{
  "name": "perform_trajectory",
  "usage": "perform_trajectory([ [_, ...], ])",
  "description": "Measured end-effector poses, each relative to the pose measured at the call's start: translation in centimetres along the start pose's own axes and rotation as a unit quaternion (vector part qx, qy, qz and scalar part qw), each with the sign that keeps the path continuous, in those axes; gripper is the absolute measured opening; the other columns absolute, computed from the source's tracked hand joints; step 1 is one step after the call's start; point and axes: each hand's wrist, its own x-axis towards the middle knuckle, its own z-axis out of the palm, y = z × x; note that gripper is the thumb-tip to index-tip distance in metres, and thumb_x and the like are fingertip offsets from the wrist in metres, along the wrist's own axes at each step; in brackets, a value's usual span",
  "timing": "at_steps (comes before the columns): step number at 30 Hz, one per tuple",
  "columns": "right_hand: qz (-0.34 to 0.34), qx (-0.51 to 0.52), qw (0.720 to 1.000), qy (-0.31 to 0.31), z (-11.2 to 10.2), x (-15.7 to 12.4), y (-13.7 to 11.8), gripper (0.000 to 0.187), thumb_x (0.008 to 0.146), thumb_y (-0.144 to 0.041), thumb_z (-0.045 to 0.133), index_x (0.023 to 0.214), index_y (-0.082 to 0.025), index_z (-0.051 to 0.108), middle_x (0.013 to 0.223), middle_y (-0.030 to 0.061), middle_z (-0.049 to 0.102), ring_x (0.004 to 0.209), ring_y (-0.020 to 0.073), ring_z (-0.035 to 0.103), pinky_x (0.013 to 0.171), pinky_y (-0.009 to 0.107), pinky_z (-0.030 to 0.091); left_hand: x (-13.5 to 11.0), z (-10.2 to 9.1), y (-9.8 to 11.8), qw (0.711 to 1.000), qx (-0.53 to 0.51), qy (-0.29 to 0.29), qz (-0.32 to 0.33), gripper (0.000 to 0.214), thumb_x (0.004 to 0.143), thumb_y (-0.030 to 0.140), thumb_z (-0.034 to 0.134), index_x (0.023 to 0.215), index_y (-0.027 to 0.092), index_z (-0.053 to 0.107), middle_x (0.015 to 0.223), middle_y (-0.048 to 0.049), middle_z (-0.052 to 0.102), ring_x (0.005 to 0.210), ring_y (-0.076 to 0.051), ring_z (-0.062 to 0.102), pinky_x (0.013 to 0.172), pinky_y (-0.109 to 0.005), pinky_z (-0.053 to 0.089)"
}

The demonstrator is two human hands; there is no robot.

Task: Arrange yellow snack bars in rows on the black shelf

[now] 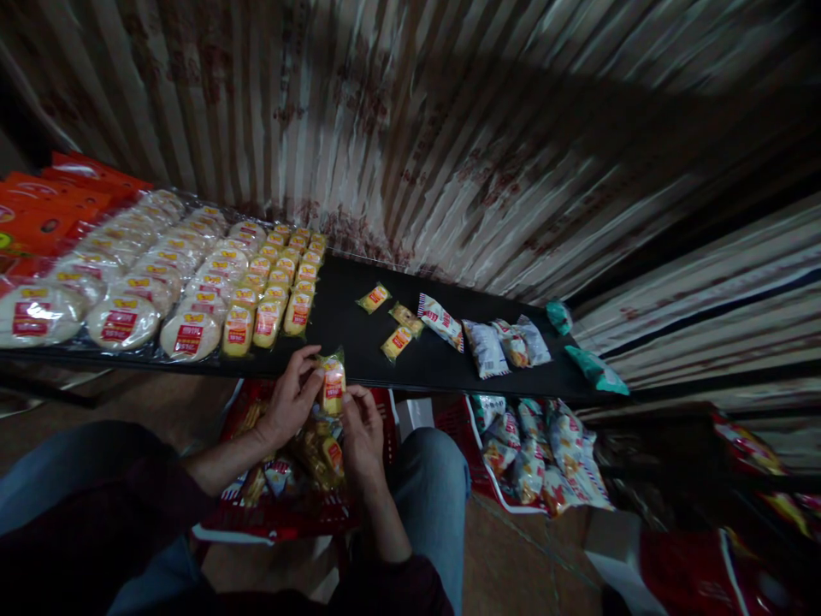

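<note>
Between my two hands, at the front edge of the black table (359, 370), is a small yellow wrapped snack (333, 385) with a red label. My left hand (293, 398) pinches its left side, and my right hand (363, 423) grips its lower right corner. Under my hands a red basket (239, 516) holds more wrapped snacks. Ahead and to the left stand rows of the same yellow snacks (268, 318). Several loose yellow packets (375, 298) lie on the tabletop to the right of those rows.
Large round wrapped crackers (121, 322) fill the table's left side, with orange bags (55, 214) behind. White packets (486, 349) and green packets (596, 370) lie on the right. A second red basket (478, 458) of packets stands below. A pleated curtain (385, 128) hangs behind.
</note>
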Motion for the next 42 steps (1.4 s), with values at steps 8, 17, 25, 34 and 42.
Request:
perform_trajectory([
  [8, -0.023, -0.025, 0.999, -0.029, 1.2, 0.6, -0.7, 0.034, 0.076, -0.033, 0.065, 0.107, -0.022, 0.058, 0.098, 0.0017, 0.064, 0.083, 0.013, 0.059, 0.076, 0.026, 0.047, 0.4, -0.7, -0.2, 0.999, -0.007, 0.037, -0.013, 0.04, 0.085, 0.037, 0.049, 0.12, 0.019, 0.04, 0.1, -0.0059, 0.061, 0.091, -0.016, 0.061, 0.08, -0.03, 0.049],
  [17, -0.064, -0.048, 0.996, -0.029, 3.0, 0.6, -0.7, 0.028, 0.074, -0.033, 0.066, 0.099, -0.02, 0.06, 0.093, 0.0024, 0.065, 0.084, 0.0145, 0.06, 0.078, 0.028, 0.048, 0.2, -2.0, 0.5, 0.996, 0.072, 0.059, 0.012, 0.024, 0.086, 0.039, 0.047, 0.099, 0.019, 0.05, 0.096, -0.0044, 0.06, 0.091, -0.017, 0.059, 0.084, -0.033, 0.047],
  [25, -0.063, -0.06, 0.995, -0.049, 4.3, 1.2, -1.3, 0.025, 0.077, -0.034, 0.062, 0.097, -0.02, 0.056, 0.091, 0.0019, 0.063, 0.081, 0.0139, 0.059, 0.074, 0.026, 0.048, -0.5, -1.6, 0.8, 0.996, 0.055, 0.062, 0.027, 0.037, 0.085, 0.035, 0.048, 0.118, 0.017, 0.045, 0.117, -0.0117, 0.056, 0.103, -0.021, 0.057, 0.089, -0.037, 0.046],
  [34, -0.078, -0.065, 0.993, -0.053, 5.2, 2.3, -1.5, 0.023, 0.077, -0.034, 0.06, 0.093, -0.018, 0.056, 0.09, 0.0023, 0.063, 0.085, 0.0149, 0.059, 0.08, 0.028, 0.047, 0.3, -2.3, 1.1, 0.994, 0.063, 0.08, 0.03, 0.033, 0.085, 0.035, 0.048, 0.113, 0.018, 0.046, 0.112, -0.0094, 0.059, 0.103, -0.02, 0.058, 0.092, -0.038, 0.044],
  [42, -0.096, -0.074, 0.991, -0.048, 6.1, 3.1, -1.5, 0.02, 0.076, -0.032, 0.061, 0.09, -0.018, 0.059, 0.086, 0.0013, 0.063, 0.078, 0.0137, 0.059, 0.073, 0.027, 0.048, 0.6, -3.0, 1.1, 0.991, 0.092, 0.093, 0.038, 0.032, 0.085, 0.033, 0.047, 0.114, 0.018, 0.047, 0.113, -0.0102, 0.058, 0.101, -0.02, 0.058, 0.09, -0.039, 0.046],
])
